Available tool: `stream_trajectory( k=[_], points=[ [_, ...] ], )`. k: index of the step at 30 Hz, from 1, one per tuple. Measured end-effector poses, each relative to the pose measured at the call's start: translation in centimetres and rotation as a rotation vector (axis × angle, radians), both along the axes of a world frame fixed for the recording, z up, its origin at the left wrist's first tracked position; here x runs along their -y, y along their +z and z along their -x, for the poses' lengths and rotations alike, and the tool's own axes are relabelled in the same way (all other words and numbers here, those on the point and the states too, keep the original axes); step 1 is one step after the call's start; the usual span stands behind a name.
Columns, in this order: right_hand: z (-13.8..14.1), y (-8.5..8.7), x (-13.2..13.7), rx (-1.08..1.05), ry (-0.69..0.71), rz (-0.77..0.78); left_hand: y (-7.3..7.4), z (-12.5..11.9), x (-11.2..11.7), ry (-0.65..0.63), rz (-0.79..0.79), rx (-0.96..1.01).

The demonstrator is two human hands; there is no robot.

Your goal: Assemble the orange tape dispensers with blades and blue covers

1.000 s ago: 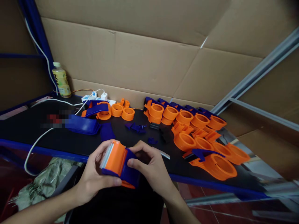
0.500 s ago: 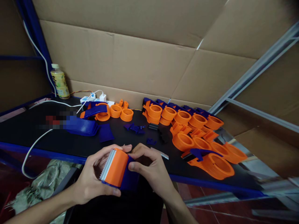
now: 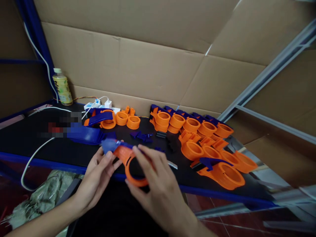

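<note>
An orange and blue tape dispenser (image 3: 122, 154) is held between both hands above the table's front edge, slightly blurred. My left hand (image 3: 97, 176) is closed around its blue blade end, thumb on top. My right hand (image 3: 158, 184) grips the round orange ring, fingers over the top and thumb below. Beyond the hands lie small blue plastic parts (image 3: 142, 136), a black roller-like piece (image 3: 161, 134) and a metal strip (image 3: 172, 164), partly covered by my right hand. Flat blue plates (image 3: 86, 134) are stacked to the left.
Rows of orange and blue dispensers (image 3: 191, 125) stand at the back right, with orange bodies (image 3: 192, 149) in front. One dispenser (image 3: 229, 174) lies near the right edge. A bottle (image 3: 62, 87), a white power strip (image 3: 115, 109) and cables are at the back left.
The dispenser has been turned: its toothed blade faced left toward me before, and now its ring shows side-on. My right hand has shifted from the blue part onto the ring.
</note>
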State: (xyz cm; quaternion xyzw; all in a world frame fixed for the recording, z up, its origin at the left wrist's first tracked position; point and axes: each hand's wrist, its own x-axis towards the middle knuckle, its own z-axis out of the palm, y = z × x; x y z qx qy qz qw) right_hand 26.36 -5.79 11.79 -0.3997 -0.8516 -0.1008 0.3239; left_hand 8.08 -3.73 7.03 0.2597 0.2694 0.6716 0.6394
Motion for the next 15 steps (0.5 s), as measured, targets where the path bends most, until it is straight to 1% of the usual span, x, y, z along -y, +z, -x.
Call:
stream_trajectory(
  k=[1,3,5,7,9,11,13,15],
  points=[
    [-0.2,0.7,-1.4,-0.044,-0.026,-0.025,0.0,0.0,-0.1,-0.002,-0.027,0.024],
    [-0.6,2.0,-5.1,-0.104,-0.146,-0.072,0.1,0.0,-0.2,-0.040,-0.069,0.035],
    [-0.8,3.1,-9.5,-0.077,-0.288,-0.038,0.1,-0.1,-0.3,-0.109,-0.088,0.006],
    [-0.7,3.5,-13.9,0.029,-0.434,0.048,-0.1,-0.3,-0.3,-0.176,-0.098,-0.029],
    [-0.4,3.3,-17.5,0.149,-0.539,0.135,-0.3,-0.4,-0.2,-0.233,-0.111,-0.066],
    [-0.2,2.7,-20.0,0.197,-0.577,0.184,-0.6,-0.4,-0.1,-0.285,-0.115,-0.110],
    [0.0,1.7,-21.4,0.209,-0.588,0.218,-0.7,-0.3,0.1,-0.330,-0.114,-0.153],
    [0.0,0.8,-22.2,0.222,-0.600,0.254,-0.7,-0.2,0.3,-0.371,-0.117,-0.188]
  ],
)
